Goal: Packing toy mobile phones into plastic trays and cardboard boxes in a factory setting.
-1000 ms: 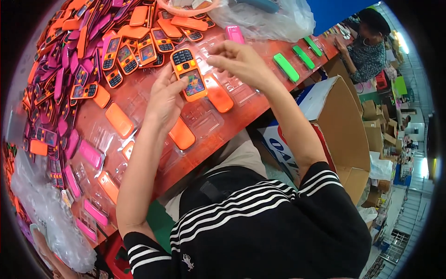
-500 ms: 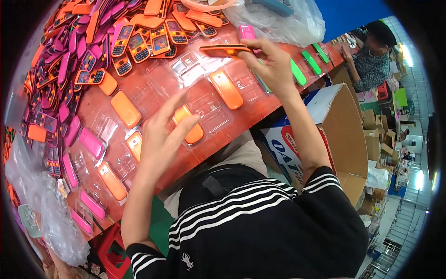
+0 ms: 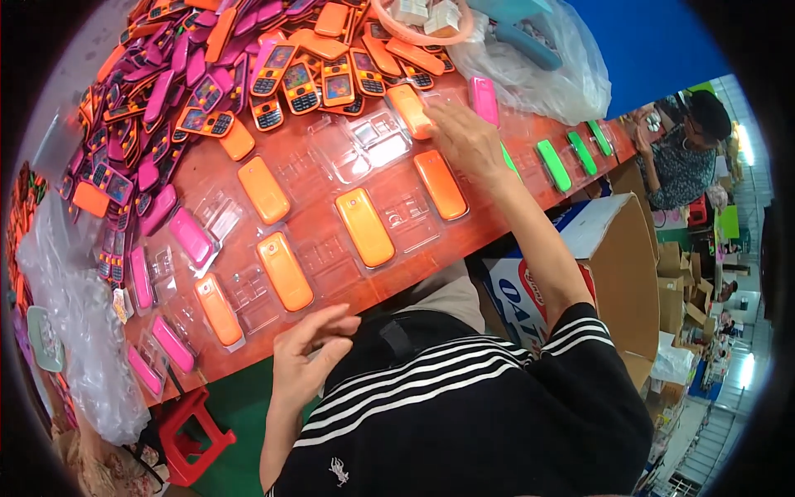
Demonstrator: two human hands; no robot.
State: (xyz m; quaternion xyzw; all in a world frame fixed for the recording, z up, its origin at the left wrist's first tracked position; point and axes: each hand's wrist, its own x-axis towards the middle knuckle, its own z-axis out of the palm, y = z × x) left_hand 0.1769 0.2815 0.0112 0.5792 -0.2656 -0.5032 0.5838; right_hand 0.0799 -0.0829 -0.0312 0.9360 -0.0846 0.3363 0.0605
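My right hand [image 3: 468, 137] reaches over the far side of the table, its fingers stretched out and touching the right edge of an orange mobile phone [image 3: 409, 109]. That phone lies back side up by a clear plastic tray [image 3: 352, 157]. Nearer me, a darker orange phone [image 3: 441, 184] and a lighter orange phone [image 3: 364, 227] rest in clear trays. My left hand [image 3: 310, 352] hovers off the table's near edge, thumb and fingers apart, with nothing in it. Another orange phone [image 3: 285, 271] is the nearest one to it.
A heap of orange and purple phones [image 3: 186, 79] covers the far left. Pink phones [image 3: 192, 235] and green phones [image 3: 553, 166] lie in rows. A plastic bag [image 3: 571, 74] and pink basket [image 3: 426, 37] stand behind; a cardboard box [image 3: 625, 257] is at right. A person [image 3: 683, 149] sits beyond.
The orange phone held in my right hand now lies on the trays, with the fingers at its edge. My left hand has drawn back from the table toward my body.
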